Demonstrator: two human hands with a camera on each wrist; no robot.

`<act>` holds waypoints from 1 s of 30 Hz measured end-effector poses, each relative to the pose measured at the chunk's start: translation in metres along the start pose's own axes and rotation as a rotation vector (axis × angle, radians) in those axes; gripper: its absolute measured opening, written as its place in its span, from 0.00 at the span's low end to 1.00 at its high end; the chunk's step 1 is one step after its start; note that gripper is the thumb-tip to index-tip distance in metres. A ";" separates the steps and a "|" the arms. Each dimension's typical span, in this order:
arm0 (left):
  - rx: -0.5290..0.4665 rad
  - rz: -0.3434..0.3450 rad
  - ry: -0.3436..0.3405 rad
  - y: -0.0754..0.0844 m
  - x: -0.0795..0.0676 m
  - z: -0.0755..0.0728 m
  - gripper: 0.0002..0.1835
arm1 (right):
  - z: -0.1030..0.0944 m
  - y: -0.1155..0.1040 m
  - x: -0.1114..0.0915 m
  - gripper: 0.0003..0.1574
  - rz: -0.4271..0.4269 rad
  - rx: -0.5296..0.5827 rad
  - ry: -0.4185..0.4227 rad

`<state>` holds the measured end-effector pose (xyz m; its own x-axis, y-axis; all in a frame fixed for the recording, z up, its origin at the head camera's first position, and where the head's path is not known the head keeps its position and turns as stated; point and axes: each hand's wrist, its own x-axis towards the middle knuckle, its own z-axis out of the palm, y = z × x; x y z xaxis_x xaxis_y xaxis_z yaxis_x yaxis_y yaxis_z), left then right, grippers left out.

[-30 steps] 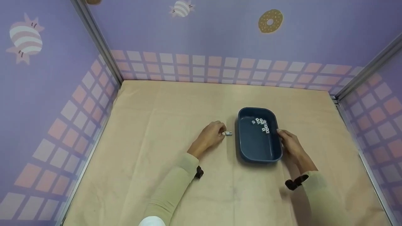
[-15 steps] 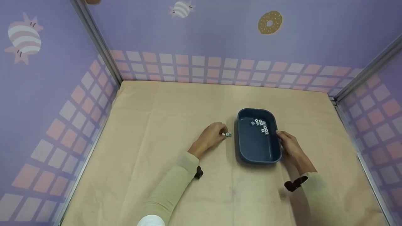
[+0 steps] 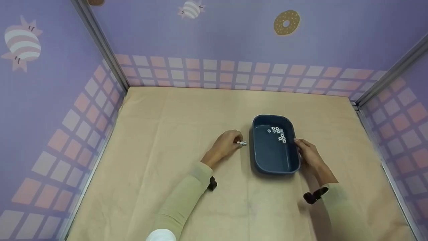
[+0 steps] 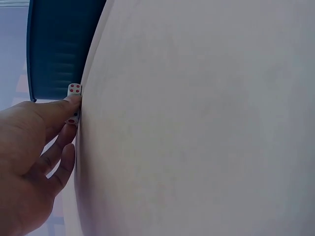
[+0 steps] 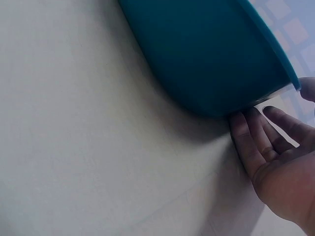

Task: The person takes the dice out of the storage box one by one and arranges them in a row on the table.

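In the head view my left hand [image 3: 226,144] is on the cloth to the left of a dark blue rectangular tub [image 3: 272,159]. Its thumb and fingers pinch a short row of small white dice [image 3: 243,143], partly hidden by the hand. The left wrist view shows one die [image 4: 74,89] with red pips beyond the thumb [image 4: 73,99]. My right hand [image 3: 311,154] holds the tub's right side. Its thumb is at the rim and its fingers [image 5: 246,140] touch low on the wall. Several white dice [image 3: 282,136] lie in the tub's far right part.
A beige cloth [image 3: 187,113] covers the table. Purple panels [image 3: 234,33] with pink and white checks enclose the back and both sides, joined by grey metal posts [image 3: 103,43]. Both wrists carry a black device [image 3: 212,184].
The view shifts very slightly. Both hands, the pinched dice and the tub stay in nearly the same places.
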<state>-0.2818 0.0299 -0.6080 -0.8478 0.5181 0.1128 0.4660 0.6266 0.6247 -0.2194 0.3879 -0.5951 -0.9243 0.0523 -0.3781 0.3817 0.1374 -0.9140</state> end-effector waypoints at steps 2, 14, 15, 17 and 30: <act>-0.003 0.001 -0.003 0.001 0.000 0.001 0.05 | -0.001 0.002 0.000 0.46 -0.003 -0.005 0.000; -0.093 -0.091 -0.045 0.018 0.006 -0.022 0.17 | 0.002 -0.015 -0.014 0.40 -0.016 0.031 -0.047; -0.088 -0.093 -0.033 0.023 0.008 -0.026 0.18 | 0.004 -0.019 -0.017 0.39 -0.015 0.029 -0.047; -0.073 -0.086 0.001 0.034 0.013 -0.034 0.18 | 0.005 -0.023 -0.020 0.39 -0.013 0.029 -0.047; -0.135 0.064 0.063 0.103 0.048 -0.011 0.23 | -0.004 -0.007 0.000 0.41 -0.023 0.050 -0.066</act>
<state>-0.2771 0.1133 -0.5300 -0.8336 0.5142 0.2019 0.4852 0.5068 0.7126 -0.2219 0.3914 -0.5884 -0.9313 -0.0154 -0.3638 0.3612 0.0880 -0.9283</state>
